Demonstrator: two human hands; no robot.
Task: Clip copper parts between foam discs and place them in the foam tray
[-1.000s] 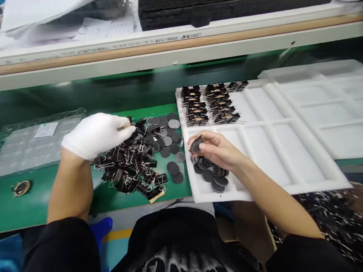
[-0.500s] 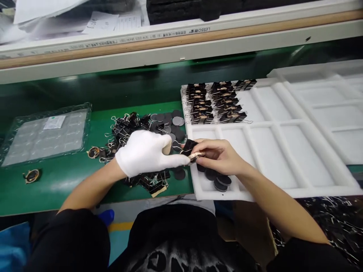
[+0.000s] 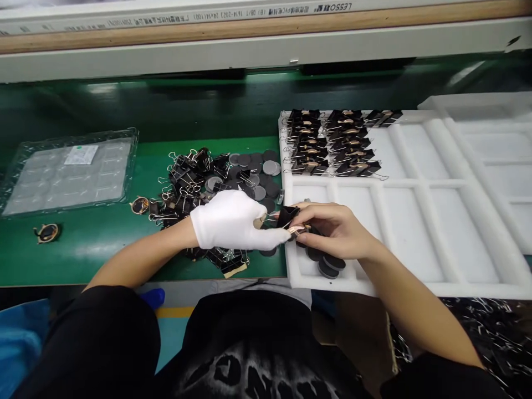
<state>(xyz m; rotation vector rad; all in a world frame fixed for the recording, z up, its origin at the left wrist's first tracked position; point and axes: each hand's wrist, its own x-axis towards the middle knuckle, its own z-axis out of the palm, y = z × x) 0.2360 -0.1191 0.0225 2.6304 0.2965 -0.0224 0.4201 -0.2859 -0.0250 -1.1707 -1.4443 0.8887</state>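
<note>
My left hand (image 3: 233,221), in a white glove, is closed at the wire handles of a black binder clip (image 3: 287,216). Its thumb presses a small gold-coloured part (image 3: 296,229) just below the clip. From the other side my bare right hand (image 3: 336,230) pinches the same part, its fingers against the clip. The fingers hide much of the part, and I cannot tell whether the clip grips it. Under my right hand, black discs (image 3: 328,266) lie in a compartment of the white foam tray (image 3: 357,285). Clipped gold-coloured parts (image 3: 351,141) stand in rows in the tray's far left.
Loose binder clips (image 3: 183,183) and grey and black discs (image 3: 270,168) cover the green table (image 3: 100,260) left of the tray. Two gold-rimmed round pieces (image 3: 47,233) lie farther left, near a clear plastic tray (image 3: 75,177). A white ledge (image 3: 249,50) crosses behind.
The whole view has shifted, with the ledge higher in the picture. Both hands stay together on the clip and gold-coloured part, with only slight finger movement.
</note>
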